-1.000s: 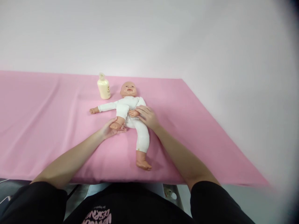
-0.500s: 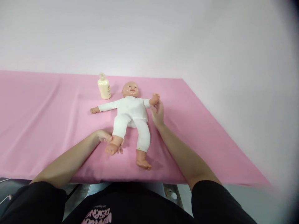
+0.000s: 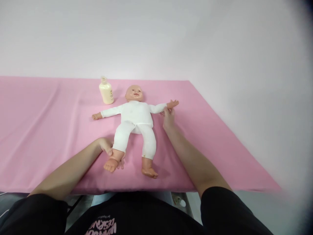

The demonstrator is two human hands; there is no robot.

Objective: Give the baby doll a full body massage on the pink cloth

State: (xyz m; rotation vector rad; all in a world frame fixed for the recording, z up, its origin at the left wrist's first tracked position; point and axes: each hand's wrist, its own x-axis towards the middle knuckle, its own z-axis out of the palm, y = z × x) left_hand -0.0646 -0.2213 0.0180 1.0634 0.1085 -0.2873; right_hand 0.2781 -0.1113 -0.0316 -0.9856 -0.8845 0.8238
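Note:
A baby doll (image 3: 137, 114) with a white cloth body lies on its back on the pink cloth, head away from me, arms stretched out to both sides. My left hand (image 3: 107, 147) is closed around the doll's lower leg on the left, its thumb on top and its fingertips showing beneath the ankle. The other leg rests on the cloth, untouched. At the doll's wrist on the right, my right hand (image 3: 168, 117) grips from below, thumb on the near side. Part of its fingers is hidden behind the doll's arm.
A pale yellow pump bottle (image 3: 107, 93) stands upright left of the doll's head. The pink cloth (image 3: 49, 130) covers the table, whose right edge slants toward me. Behind it rises a white wall (image 3: 146, 39).
The doll's arm in my right hand has swung outward to the right and straightened. The leg in my left hand has shifted left and slightly toward me.

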